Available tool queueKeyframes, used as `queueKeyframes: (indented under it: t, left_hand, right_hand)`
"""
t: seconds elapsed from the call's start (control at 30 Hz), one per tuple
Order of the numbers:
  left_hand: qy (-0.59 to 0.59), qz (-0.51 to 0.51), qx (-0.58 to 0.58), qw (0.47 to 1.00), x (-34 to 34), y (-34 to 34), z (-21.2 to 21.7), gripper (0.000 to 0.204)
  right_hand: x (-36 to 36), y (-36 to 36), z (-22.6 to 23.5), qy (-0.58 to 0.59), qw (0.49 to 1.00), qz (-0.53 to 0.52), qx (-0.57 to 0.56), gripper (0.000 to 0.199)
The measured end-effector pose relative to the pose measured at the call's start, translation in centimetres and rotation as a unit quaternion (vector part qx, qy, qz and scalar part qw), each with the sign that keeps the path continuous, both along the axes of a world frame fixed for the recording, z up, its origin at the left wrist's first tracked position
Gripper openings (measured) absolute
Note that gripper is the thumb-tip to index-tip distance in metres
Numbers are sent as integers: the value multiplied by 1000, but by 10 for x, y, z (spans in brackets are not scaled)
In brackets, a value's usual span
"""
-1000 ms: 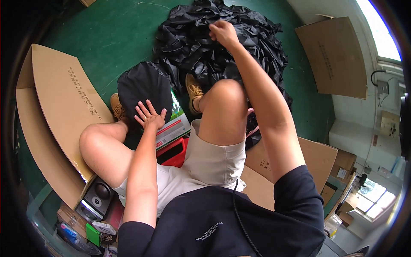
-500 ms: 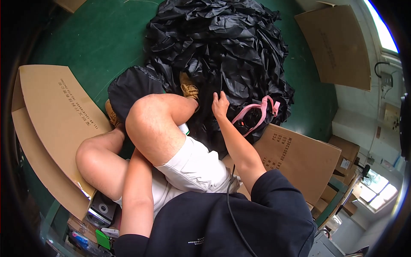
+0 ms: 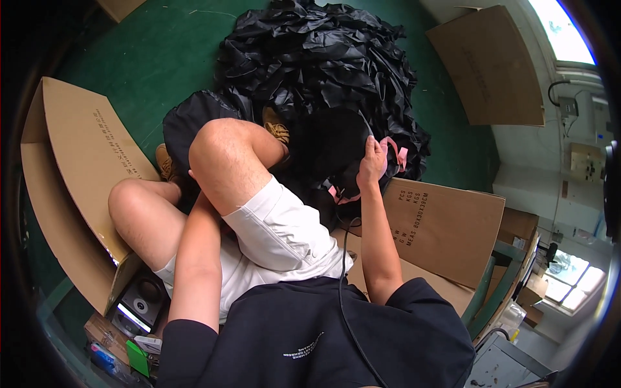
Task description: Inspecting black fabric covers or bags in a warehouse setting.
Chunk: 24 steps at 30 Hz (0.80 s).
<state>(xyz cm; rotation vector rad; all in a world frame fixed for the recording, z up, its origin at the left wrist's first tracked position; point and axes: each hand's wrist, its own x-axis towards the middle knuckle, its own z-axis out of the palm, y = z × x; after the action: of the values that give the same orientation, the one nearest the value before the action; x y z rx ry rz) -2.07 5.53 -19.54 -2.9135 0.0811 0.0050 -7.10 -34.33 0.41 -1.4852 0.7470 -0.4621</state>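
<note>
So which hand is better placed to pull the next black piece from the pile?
Probably the right hand: it already grips a black piece at the pile. The left hand is hidden behind the raised knee.

- Flattened cardboard box [image 3: 77, 174]: brown, lies open at the person's left on the green floor, dark print along 1 panel.
- Cardboard box [image 3: 446, 226]: brown, at the person's right, dark print on its near face.
- Cardboard sheet [image 3: 491, 64]: brown, upper right, near the wall.
- Small packages [image 3: 123, 352]: green, blue and brown, lower left, beside a black speaker [image 3: 139, 301].
</note>
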Motion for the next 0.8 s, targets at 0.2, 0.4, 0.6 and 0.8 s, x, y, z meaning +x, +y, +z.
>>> queueKeyframes:
  t: [0.2,0.4,0.6,0.8]
  left_hand:
    - [-14,34,31,999,3,-15,-11,69]
    - [-46,63,56,995,9,-13,9,66]
    - [188,117,-155,963,27,-27,132,68]
    - [283,154,-208,923,40,-25,163,70]
  right_hand:
    - [-46,-9,16,-67,998,-10,-5,31]
    - [-57,0,7,-75,997,-12,13,33]
    - [-48,9,50,-60,997,-29,-24,32]
    - [-37,26,79,-91,995,16,-33,32]
